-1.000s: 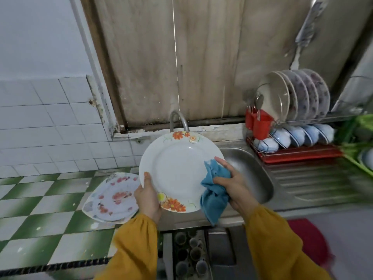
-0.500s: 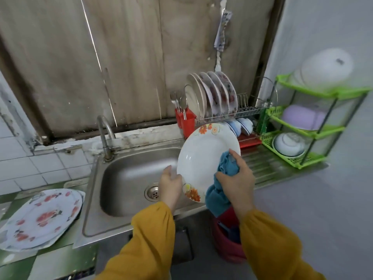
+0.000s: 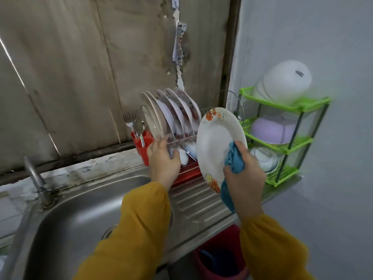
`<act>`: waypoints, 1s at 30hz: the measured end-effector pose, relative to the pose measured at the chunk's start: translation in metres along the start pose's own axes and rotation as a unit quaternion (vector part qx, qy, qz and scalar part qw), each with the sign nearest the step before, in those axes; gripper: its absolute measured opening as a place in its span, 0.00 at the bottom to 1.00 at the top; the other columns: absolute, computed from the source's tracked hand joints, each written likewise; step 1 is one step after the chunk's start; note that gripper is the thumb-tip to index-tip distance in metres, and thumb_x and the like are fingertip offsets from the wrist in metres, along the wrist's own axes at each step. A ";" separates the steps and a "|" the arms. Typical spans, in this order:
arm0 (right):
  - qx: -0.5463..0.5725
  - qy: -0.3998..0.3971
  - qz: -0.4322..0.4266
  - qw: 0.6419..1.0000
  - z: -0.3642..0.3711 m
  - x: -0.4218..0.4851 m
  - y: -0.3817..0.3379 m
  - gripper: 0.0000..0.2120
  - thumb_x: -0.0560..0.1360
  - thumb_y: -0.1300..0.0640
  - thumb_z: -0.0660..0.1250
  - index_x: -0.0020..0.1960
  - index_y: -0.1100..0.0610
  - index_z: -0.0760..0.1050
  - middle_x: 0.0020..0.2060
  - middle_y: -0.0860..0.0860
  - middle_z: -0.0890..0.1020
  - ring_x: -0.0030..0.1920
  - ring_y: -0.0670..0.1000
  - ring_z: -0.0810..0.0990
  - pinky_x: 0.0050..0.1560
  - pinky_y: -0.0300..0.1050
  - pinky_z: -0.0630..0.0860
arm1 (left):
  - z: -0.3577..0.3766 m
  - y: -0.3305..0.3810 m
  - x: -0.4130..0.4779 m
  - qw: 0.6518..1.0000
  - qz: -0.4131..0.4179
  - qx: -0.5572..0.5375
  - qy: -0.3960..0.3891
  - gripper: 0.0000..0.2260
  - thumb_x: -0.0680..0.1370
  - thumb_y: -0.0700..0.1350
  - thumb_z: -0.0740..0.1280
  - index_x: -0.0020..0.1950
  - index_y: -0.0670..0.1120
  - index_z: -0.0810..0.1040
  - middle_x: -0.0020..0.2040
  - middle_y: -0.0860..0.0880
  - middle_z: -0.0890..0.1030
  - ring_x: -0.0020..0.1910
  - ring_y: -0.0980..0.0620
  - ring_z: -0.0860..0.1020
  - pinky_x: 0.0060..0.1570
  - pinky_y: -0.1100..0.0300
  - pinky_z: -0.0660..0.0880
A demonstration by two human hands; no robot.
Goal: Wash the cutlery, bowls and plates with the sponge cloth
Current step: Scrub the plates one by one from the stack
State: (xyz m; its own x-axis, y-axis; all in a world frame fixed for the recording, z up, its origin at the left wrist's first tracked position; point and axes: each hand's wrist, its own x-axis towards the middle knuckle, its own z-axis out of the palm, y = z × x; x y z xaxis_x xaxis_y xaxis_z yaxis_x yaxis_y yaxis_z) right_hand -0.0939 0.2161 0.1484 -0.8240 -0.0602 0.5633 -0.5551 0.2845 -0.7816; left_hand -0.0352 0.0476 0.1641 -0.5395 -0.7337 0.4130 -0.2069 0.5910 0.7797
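Note:
A white plate with orange flowers [image 3: 214, 142] stands nearly upright over the drainboard, just right of the dish rack [image 3: 181, 138]. My right hand [image 3: 244, 176] grips its right rim, the thumb pressing the blue sponge cloth [image 3: 235, 158] against the plate's face; the cloth's tail hangs below the hand. My left hand [image 3: 163, 160] is off the plate and reaches the rack's front wire rail, fingers extended and holding nothing. Several plates [image 3: 171, 114] stand upright in the rack, with bowls [image 3: 185, 154] on the tier below them.
A red cutlery holder [image 3: 141, 144] with forks and spoons stands at the rack's left end. The steel sink [image 3: 90, 209] and tap [image 3: 38, 182] lie left. A green corner shelf [image 3: 282, 150] with bowls stands right, against the wall. A red bucket [image 3: 220, 259] sits on the floor.
The view swung right, away from the tiled counter. My left hand let go of the plate and went to the rack. My right hand carried plate and cloth to the rack's right end.

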 end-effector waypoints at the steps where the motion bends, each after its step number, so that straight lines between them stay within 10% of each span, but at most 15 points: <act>1: -0.006 0.012 -0.011 1.000 0.002 0.008 0.002 0.32 0.69 0.69 0.70 0.70 0.50 0.73 0.54 0.54 0.80 0.47 0.48 0.75 0.52 0.29 0.67 | 0.004 0.002 0.009 1.000 0.016 0.013 0.009 0.23 0.80 0.43 0.63 0.76 0.48 0.64 0.77 0.48 0.61 0.76 0.48 0.53 0.74 0.55 0.52; 11: -0.016 0.131 -0.098 0.986 0.028 0.107 -0.005 0.30 0.67 0.70 0.71 0.67 0.52 0.76 0.48 0.56 0.80 0.45 0.37 0.68 0.49 0.15 0.60 | 0.039 -0.006 0.108 0.991 0.098 0.026 0.092 0.29 0.80 0.43 0.62 0.79 0.50 0.55 0.80 0.47 0.48 0.78 0.45 0.44 0.76 0.46 0.49; 24: 0.040 0.186 -0.199 0.961 0.042 0.171 -0.018 0.29 0.67 0.66 0.70 0.67 0.53 0.75 0.49 0.42 0.76 0.47 0.42 0.76 0.53 0.37 0.77 | 0.057 0.007 0.137 0.973 0.169 0.023 0.157 0.25 0.78 0.45 0.60 0.76 0.44 0.63 0.77 0.40 0.58 0.76 0.42 0.53 0.73 0.43 0.55; 30: 0.086 0.159 -0.215 0.960 0.049 0.209 -0.028 0.29 0.68 0.65 0.69 0.67 0.52 0.75 0.51 0.43 0.76 0.50 0.39 0.75 0.58 0.35 0.75 | 0.061 0.062 0.160 0.961 0.216 0.168 0.050 0.21 0.81 0.46 0.60 0.74 0.45 0.67 0.78 0.43 0.59 0.78 0.45 0.49 0.75 0.45 0.52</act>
State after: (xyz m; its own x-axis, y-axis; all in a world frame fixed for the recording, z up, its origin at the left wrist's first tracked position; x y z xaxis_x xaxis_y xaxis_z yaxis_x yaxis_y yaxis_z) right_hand -0.2564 0.1486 0.2750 -0.4536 0.1668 0.8754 -0.8691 0.1344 -0.4760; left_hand -0.1841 -0.0127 0.2496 -0.5568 -0.4149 0.7196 -0.2417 0.9097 0.3376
